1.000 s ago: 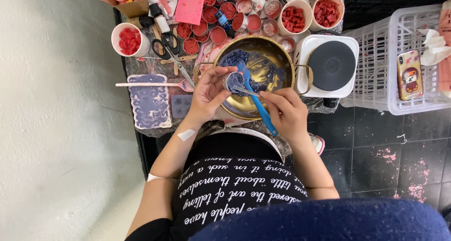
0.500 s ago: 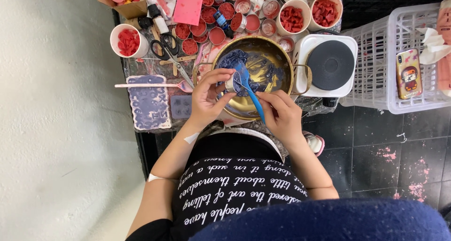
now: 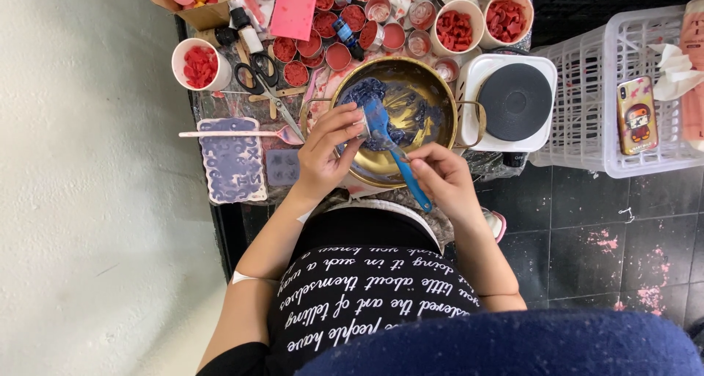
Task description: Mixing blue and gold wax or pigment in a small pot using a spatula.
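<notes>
My left hand grips a small round tin, tipped on its side over the near rim of a brass pan smeared with dark blue wax. My right hand holds a blue spatula by its handle, and the blade reaches into the tin's mouth. Blue wax lumps lie in the pan's far left part.
A blue-filled silicone mould, a pink spoon and scissors lie left of the pan. Several tins and cups of red wax stand behind it. A small hotplate and a white basket holding a phone are on the right.
The tin has tipped further toward the pan, so its blue inside no longer shows. The spatula blade has shifted a little up and into the tin, and my right hand has moved slightly.
</notes>
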